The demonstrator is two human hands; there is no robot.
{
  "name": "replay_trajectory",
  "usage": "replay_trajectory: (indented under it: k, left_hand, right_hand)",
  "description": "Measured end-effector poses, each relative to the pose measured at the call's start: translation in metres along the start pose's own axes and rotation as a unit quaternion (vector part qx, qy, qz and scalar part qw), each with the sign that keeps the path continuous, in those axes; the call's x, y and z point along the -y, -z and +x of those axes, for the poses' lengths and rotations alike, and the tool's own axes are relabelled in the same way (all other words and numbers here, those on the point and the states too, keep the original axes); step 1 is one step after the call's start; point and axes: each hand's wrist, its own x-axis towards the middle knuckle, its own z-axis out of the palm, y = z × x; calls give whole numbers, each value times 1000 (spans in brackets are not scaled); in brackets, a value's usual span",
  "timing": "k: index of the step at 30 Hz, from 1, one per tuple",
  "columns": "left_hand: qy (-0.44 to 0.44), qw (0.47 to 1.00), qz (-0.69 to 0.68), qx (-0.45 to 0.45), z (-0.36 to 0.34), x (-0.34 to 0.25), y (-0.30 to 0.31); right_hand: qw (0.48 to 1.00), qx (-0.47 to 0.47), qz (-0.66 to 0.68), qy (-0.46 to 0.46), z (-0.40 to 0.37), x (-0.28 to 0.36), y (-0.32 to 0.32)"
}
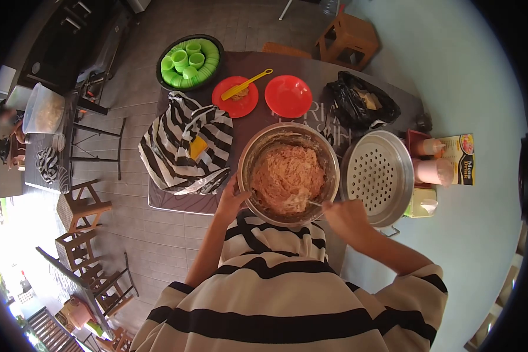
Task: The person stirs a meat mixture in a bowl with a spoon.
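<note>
A large metal mixing bowl (246, 202) stands at the table's near edge, close against my body, filled with a pink, minced-meat-like mixture (287, 176). My left hand (232, 200) grips its left rim, thumb over the edge and fingers along the outer wall. At the lower right rim, my right hand (347, 222) is closed around a thin-handled utensil (315, 203). The utensil's working end is buried in a paler patch of the mixture. Right beside the bowl lies a perforated metal steamer tray (398, 176).
Behind the bowl are a red plate (288, 96) and another red plate (219, 97) with a yellow spatula (240, 88). A black tub (160, 64) holds green cups. A striped plastic bag (164, 152) lies left, a black bag (340, 94) back right. Bottles (434, 172) line the wall.
</note>
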Motion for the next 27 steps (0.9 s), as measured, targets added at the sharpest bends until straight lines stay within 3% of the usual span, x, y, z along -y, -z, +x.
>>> replay_trajectory:
  k: [2, 6, 8, 11, 14, 17, 22, 23, 25, 27]
  left_hand:
    - [-62, 993, 62, -75, 5, 10, 4]
    - [-73, 975, 127, -167, 21, 23, 10]
    - [-178, 932, 185, -257, 34, 36, 6]
    - [-219, 897, 235, -303, 48, 39, 2]
    - [-201, 880, 274, -331, 43, 26, -9]
    - [-212, 861, 278, -369, 41, 23, -16]
    - [-206, 857, 272, -385, 36, 20, -20]
    - [-206, 860, 265, -385, 37, 18, -21]
    - [-201, 861, 256, -389, 37, 18, -22]
    - [-197, 862, 247, -396, 37, 17, -23]
  right_hand:
    - [1000, 4, -31, -3, 4, -13, 20]
    - [987, -117, -109, 31, 28, -26, 36]
    - [976, -166, -135, 49, 52, -34, 34]
    - [962, -220, -136, 85, 99, -50, 8]
    - [968, -167, -170, 81, 135, -61, -16]
    - [985, -99, -138, 12, 147, -77, -45]
    - [988, 46, -27, -144, 114, -76, -61]
    - [988, 48, -29, -145, 106, -75, -62]
    - [971, 148, 32, -186, 92, -73, -62]
    - [965, 167, 64, -193, 80, -66, -58]
